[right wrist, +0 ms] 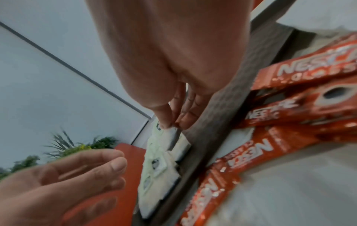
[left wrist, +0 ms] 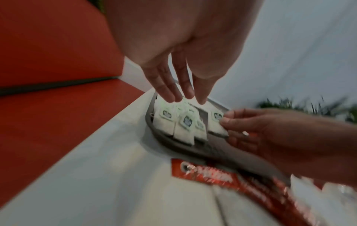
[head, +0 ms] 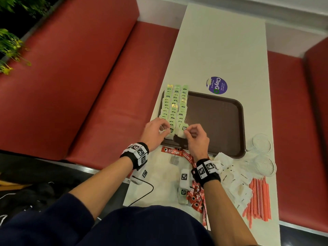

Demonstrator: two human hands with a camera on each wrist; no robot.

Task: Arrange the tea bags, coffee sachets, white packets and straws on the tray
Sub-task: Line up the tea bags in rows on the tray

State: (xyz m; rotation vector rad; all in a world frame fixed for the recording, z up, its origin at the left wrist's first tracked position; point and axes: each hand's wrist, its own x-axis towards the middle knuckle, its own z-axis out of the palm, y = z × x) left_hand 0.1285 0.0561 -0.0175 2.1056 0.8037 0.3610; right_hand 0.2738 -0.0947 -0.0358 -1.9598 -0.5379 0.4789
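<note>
While my right hand point(head: 195, 137) pinches one green-labelled white tea bag point(head: 183, 129) at the near edge of the dark brown plastic tray point(head: 221, 121), my left hand point(head: 156, 130) rests loose fingers on the rows beside it. Most of the tray's right part is open. Red coffee sachets point(head: 179, 153), white packets point(head: 232, 181) and pink straws point(head: 259, 199) lie on the white table point(head: 221, 50).

Green-tagged paper tea bags point(head: 174, 105) lie in rows on the left of the brown plastic tray point(head: 220, 121). Red coffee sachets point(head: 179, 153) lie before it; pink plastic straws point(head: 259, 199) lie right of the white paper packets point(head: 234, 180).
</note>
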